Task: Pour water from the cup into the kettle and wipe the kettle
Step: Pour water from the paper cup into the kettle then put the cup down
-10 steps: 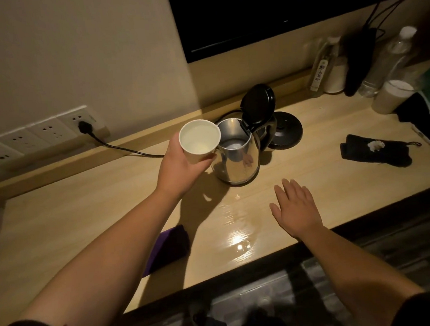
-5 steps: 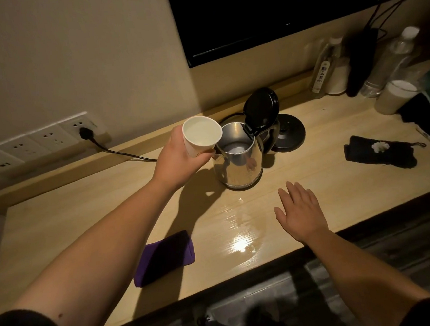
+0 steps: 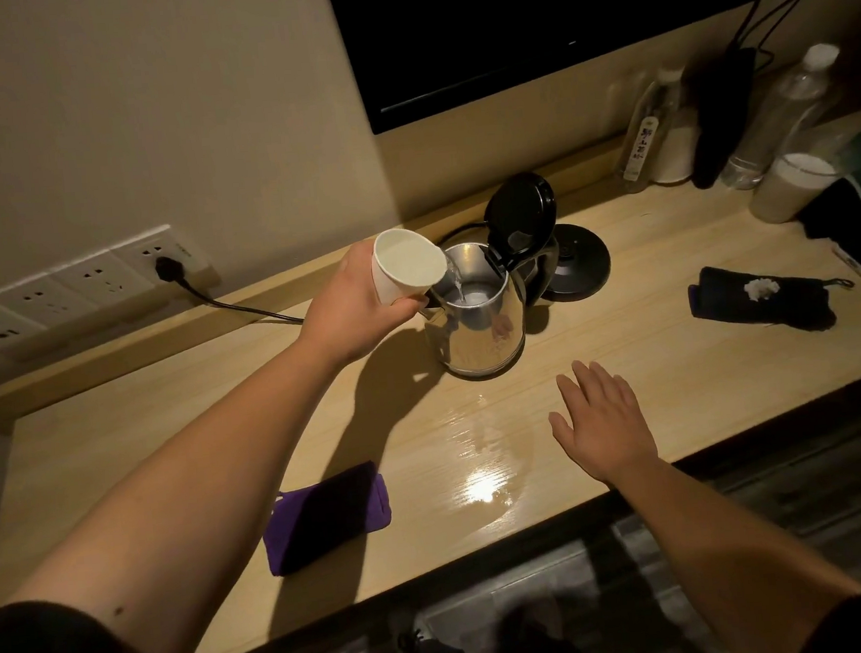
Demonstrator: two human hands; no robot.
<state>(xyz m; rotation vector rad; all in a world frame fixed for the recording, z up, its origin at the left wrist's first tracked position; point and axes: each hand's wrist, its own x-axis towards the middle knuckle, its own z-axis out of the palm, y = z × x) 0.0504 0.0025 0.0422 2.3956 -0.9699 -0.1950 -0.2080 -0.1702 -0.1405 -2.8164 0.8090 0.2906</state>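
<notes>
A steel kettle [image 3: 483, 330] stands on the wooden desk with its black lid [image 3: 520, 218] flipped up. My left hand [image 3: 352, 306] grips a white paper cup [image 3: 406, 269], tilted right over the kettle's mouth. A thin stream of water runs from the cup's rim into the kettle. My right hand [image 3: 600, 421] rests flat on the desk in front of the kettle, fingers spread, holding nothing. A purple cloth [image 3: 327, 517] lies near the desk's front edge, below my left forearm.
The kettle's black base [image 3: 575, 263] sits behind the kettle, its cord running to a wall socket [image 3: 166, 267]. A black folded cloth [image 3: 761, 303] lies at the right. Bottles [image 3: 782, 113] and a second paper cup [image 3: 793, 187] crowd the back right corner. A dark screen [image 3: 549, 23] hangs above.
My left hand has lifted and tipped the cup further over the kettle, and water now runs out of it. My right hand has stayed flat on the desk.
</notes>
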